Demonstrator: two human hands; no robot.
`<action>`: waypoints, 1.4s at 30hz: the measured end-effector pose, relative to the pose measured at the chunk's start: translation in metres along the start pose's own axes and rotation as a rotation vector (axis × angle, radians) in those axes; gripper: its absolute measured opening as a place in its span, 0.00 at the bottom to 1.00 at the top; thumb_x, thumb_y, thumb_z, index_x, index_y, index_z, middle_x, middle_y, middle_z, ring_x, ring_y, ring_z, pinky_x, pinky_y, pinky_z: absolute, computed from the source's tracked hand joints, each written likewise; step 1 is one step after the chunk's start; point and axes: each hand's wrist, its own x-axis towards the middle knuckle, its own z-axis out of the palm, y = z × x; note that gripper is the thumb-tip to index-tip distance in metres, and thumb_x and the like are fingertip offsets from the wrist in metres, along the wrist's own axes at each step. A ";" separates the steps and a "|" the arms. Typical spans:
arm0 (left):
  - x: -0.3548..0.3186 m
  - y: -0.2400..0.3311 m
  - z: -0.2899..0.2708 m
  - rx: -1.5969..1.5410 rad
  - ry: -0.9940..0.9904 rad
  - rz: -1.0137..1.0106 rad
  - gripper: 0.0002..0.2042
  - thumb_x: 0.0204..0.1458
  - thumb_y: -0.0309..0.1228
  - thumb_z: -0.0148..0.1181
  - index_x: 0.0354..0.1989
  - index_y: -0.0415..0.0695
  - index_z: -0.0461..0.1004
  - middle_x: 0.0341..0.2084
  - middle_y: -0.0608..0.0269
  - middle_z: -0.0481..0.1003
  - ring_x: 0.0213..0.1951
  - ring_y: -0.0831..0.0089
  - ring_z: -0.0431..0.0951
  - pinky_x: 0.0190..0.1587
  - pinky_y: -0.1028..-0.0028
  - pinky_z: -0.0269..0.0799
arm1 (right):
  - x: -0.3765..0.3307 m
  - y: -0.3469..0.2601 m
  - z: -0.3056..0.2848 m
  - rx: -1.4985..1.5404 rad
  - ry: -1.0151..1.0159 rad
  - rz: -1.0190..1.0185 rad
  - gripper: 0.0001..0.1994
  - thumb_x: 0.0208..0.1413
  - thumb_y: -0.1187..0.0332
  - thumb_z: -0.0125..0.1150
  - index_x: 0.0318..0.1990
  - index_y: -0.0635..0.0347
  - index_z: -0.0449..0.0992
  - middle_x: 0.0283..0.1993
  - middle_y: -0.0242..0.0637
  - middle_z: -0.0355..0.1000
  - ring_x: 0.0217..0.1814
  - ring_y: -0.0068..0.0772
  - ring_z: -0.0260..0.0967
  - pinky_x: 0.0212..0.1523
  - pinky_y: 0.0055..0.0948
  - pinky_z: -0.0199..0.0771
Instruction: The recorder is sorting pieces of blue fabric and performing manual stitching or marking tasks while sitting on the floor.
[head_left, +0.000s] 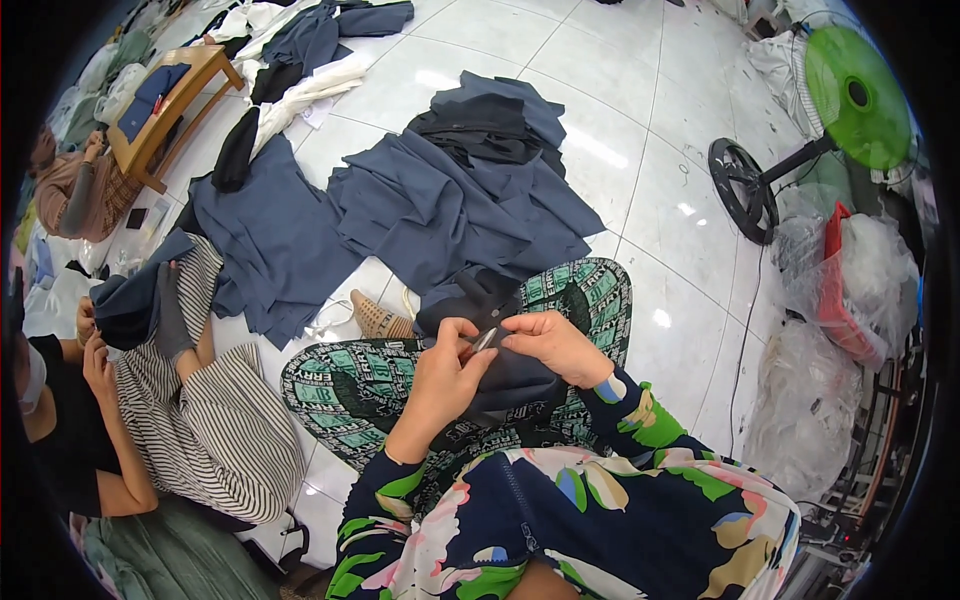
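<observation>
Close together over my lap, both hands are closed in pinches. Between the thumb and fingers of my left hand point(447, 372) is a small slim silvery tool point(486, 339), whose exact kind is too small to tell. The fingertips of my right hand point(553, 345) pinch right beside it; what they hold is hidden. Dark navy cloth point(515, 382) lies beneath both hands, across my lap. Under the cloth, my legs are covered by green and black patterned fabric point(335, 385), and a tan patterned sock point(378, 318) shows beyond the left knee.
Heaps of blue-grey cloth pieces point(450, 200) lie on the tiled floor ahead. At left a co-worker in striped trousers point(215, 430) handles dark cloth; another person sits by a low wooden table point(160, 125). A green fan point(850, 95) and plastic bags point(805, 420) stand at right.
</observation>
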 end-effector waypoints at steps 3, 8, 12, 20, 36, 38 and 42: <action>0.000 0.002 0.001 0.024 -0.019 -0.011 0.16 0.49 0.29 0.61 0.40 0.40 0.61 0.19 0.53 0.74 0.23 0.58 0.76 0.26 0.67 0.67 | -0.001 0.000 0.000 -0.022 -0.001 -0.022 0.13 0.55 0.76 0.56 0.48 0.71 0.73 0.39 0.29 0.74 0.35 0.11 0.67 0.35 0.11 0.67; 0.001 -0.001 0.002 0.021 -0.005 -0.003 0.16 0.49 0.29 0.61 0.41 0.40 0.61 0.19 0.52 0.74 0.23 0.58 0.76 0.26 0.67 0.67 | 0.001 0.000 0.001 -0.043 -0.039 -0.036 0.13 0.54 0.76 0.55 0.47 0.69 0.74 0.38 0.27 0.74 0.35 0.10 0.66 0.35 0.11 0.66; 0.002 -0.002 0.005 -0.021 -0.001 0.012 0.16 0.49 0.30 0.61 0.41 0.40 0.61 0.19 0.52 0.74 0.23 0.58 0.76 0.26 0.67 0.67 | 0.002 0.001 0.001 -0.066 -0.084 -0.008 0.12 0.55 0.76 0.54 0.46 0.68 0.75 0.38 0.26 0.73 0.35 0.10 0.66 0.36 0.11 0.66; 0.003 -0.008 0.000 -0.151 0.075 -0.038 0.17 0.49 0.30 0.63 0.42 0.38 0.63 0.22 0.57 0.74 0.22 0.69 0.72 0.27 0.72 0.67 | -0.002 -0.001 0.004 -0.001 -0.049 0.002 0.12 0.54 0.76 0.54 0.46 0.67 0.75 0.36 0.26 0.73 0.34 0.11 0.66 0.35 0.13 0.67; 0.034 -0.013 0.020 -0.770 0.460 -0.043 0.20 0.46 0.21 0.63 0.49 0.40 0.65 0.24 0.72 0.66 0.28 0.86 0.65 0.32 0.86 0.62 | -0.002 -0.008 0.002 0.008 -0.230 0.089 0.13 0.55 0.77 0.53 0.47 0.69 0.74 0.40 0.30 0.76 0.38 0.14 0.70 0.42 0.15 0.70; 0.038 -0.015 0.020 -0.760 0.469 -0.072 0.17 0.47 0.23 0.63 0.46 0.39 0.67 0.24 0.72 0.66 0.29 0.85 0.65 0.33 0.85 0.63 | 0.004 -0.002 -0.002 -0.028 -0.172 0.119 0.15 0.54 0.76 0.55 0.50 0.71 0.71 0.41 0.31 0.75 0.39 0.15 0.70 0.41 0.15 0.70; 0.039 -0.031 0.009 -0.571 0.179 -0.153 0.15 0.49 0.28 0.63 0.43 0.37 0.69 0.26 0.70 0.70 0.29 0.84 0.68 0.33 0.82 0.65 | 0.007 -0.001 -0.006 0.000 -0.172 0.156 0.16 0.53 0.76 0.57 0.50 0.71 0.71 0.41 0.32 0.75 0.39 0.16 0.70 0.42 0.15 0.69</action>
